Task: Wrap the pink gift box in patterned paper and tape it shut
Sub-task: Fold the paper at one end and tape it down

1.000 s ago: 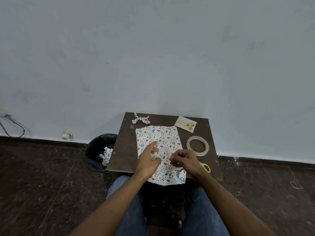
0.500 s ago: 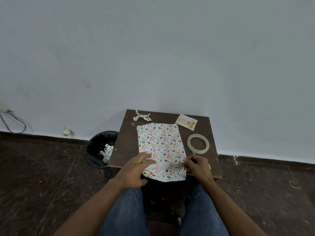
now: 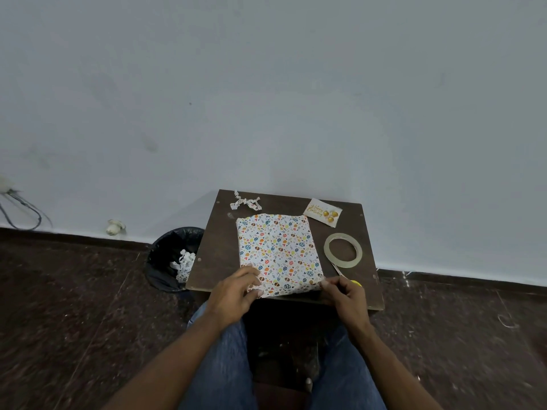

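Card (image 3: 322,210) lettered "Happy Birthday" beside wrapped box (image 3: 278,253)

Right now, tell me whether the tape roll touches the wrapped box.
Apart. The head view shows bare table between the tape roll and the wrapped box.

Pale grey-blue wall (image 3: 266,84) rising behind small dark wooden table (image 3: 219,253). Dark speckled floor (image 3: 74,306) spreading below, w/ black bin (image 3: 165,261) standing just left of table, cables (image 3: 20,208) hanging at far left.
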`<state>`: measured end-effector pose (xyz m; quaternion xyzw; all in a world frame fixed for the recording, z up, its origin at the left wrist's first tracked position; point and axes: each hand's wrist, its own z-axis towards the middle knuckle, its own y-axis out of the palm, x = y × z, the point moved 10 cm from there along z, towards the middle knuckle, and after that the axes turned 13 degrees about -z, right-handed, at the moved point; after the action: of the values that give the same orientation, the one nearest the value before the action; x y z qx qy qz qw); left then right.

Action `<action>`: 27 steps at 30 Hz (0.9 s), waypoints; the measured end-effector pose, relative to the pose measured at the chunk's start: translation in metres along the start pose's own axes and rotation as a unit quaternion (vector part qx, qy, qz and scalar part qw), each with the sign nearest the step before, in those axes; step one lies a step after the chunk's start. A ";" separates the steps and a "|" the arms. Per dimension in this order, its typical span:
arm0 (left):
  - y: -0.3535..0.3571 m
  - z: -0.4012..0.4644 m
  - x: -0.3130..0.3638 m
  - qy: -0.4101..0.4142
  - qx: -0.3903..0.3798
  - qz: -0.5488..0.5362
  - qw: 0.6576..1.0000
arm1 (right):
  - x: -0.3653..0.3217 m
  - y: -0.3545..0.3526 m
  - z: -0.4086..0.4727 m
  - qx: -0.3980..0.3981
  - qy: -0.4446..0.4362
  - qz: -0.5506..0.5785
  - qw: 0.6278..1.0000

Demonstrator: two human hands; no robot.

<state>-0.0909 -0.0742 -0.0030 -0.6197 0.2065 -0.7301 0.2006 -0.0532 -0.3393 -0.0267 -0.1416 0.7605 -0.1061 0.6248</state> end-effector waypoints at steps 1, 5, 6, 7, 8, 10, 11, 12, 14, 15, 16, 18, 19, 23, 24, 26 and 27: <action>0.000 0.001 0.000 -0.008 0.001 0.003 1.000 | -0.003 0.000 -0.002 0.003 -0.006 0.011 1.000; -0.004 0.006 0.002 -0.044 0.014 0.013 0.999 | -0.009 0.003 -0.008 0.020 -0.034 0.033 0.999; -0.004 0.008 0.002 -0.056 0.013 0.015 0.998 | -0.009 0.004 -0.009 0.017 -0.044 0.023 0.999; -0.004 0.009 0.002 -0.066 0.012 0.018 0.998 | -0.009 0.007 -0.010 0.007 -0.056 0.010 0.998; -0.004 0.010 0.001 -0.076 0.013 0.021 0.997 | -0.010 0.011 -0.010 -0.005 -0.074 -0.009 0.997; -0.004 0.010 0.000 -0.094 0.019 0.025 0.995 | -0.018 0.021 -0.015 -0.028 -0.127 -0.067 0.989; -0.004 0.011 0.000 -0.101 0.025 0.027 0.994 | -0.023 0.026 -0.018 -0.034 -0.161 -0.107 0.981; -0.004 0.011 0.000 -0.107 0.029 0.029 0.993 | -0.028 0.030 -0.021 -0.034 -0.195 -0.157 0.968; -0.004 0.010 -0.001 -0.123 0.036 0.030 0.991 | -0.038 0.040 -0.030 -0.036 -0.261 -0.262 0.928; -0.004 0.010 -0.001 -0.131 0.040 0.031 0.990 | -0.041 0.045 -0.032 -0.037 -0.289 -0.298 0.909; -0.004 0.010 -0.002 -0.139 0.043 0.033 0.989 | -0.042 0.050 -0.034 -0.042 -0.307 -0.324 0.894; -0.005 0.009 -0.003 -0.161 0.056 0.036 0.985 | -0.041 0.058 -0.033 -0.055 -0.320 -0.352 0.878; -0.006 0.008 -0.004 -0.171 0.065 0.033 0.983 | -0.039 0.061 -0.032 -0.059 -0.322 -0.359 0.874; -0.006 0.004 -0.002 -0.186 0.089 0.019 0.978 | -0.035 0.061 -0.029 -0.056 -0.313 -0.350 0.881; -0.007 0.003 -0.001 -0.184 0.095 0.018 0.978 | -0.034 0.061 -0.028 -0.056 -0.308 -0.342 0.886; -0.007 0.001 0.003 -0.178 0.105 0.019 0.978 | -0.034 0.061 -0.027 -0.053 -0.297 -0.323 0.897; -0.006 0.000 0.004 -0.174 0.109 0.018 0.979 | -0.033 0.061 -0.026 -0.054 -0.288 -0.310 0.904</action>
<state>-0.0916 -0.0710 0.0037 -0.7077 0.0990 -0.6259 0.3124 -0.0777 -0.2711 -0.0117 -0.4285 0.4694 -0.2081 0.7435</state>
